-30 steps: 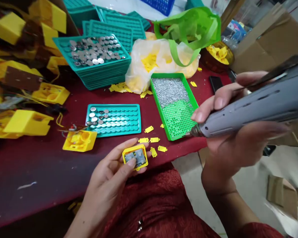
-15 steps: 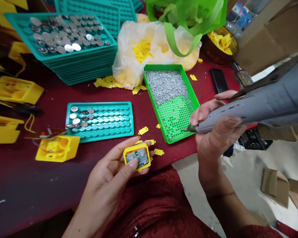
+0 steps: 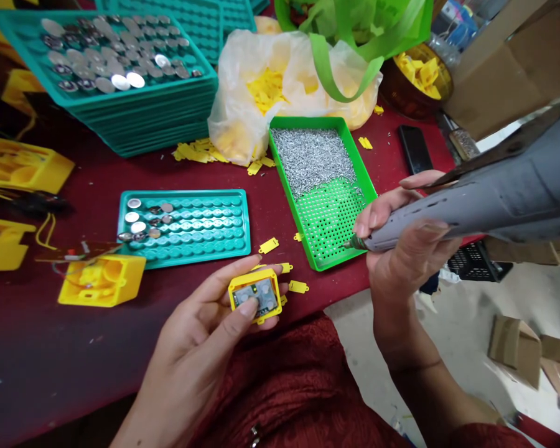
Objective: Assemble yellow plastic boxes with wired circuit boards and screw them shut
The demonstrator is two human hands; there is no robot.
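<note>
In my left hand (image 3: 214, 311) sits a small yellow plastic case (image 3: 234, 287), its open side up. My thumb presses on the grey board (image 3: 266, 292) inside it. My right hand (image 3: 401, 242) is wrapped round a grey electric screwdriver (image 3: 452, 205), whose bit (image 3: 354, 242) points left over the near edge of a green screw tray (image 3: 318, 267). Small silver screws (image 3: 312, 158) are heaped in the tray's far half, and some stand in its perforated near half. Flat yellow tabs (image 3: 298, 286) lie on the table beside the case.
A teal tray (image 3: 210, 252) with a few coin cells lies left of the screw tray. Stacked teal trays (image 3: 140, 124), a plastic bag (image 3: 233, 74) of yellow parts and a phone (image 3: 414, 149) stand farther back. Yellow housings (image 3: 102, 280) with wires are at left.
The view has shifted slightly, so things on the left appear a little farther left. Both hands keep their holds on the case and screwdriver, nearly still.
</note>
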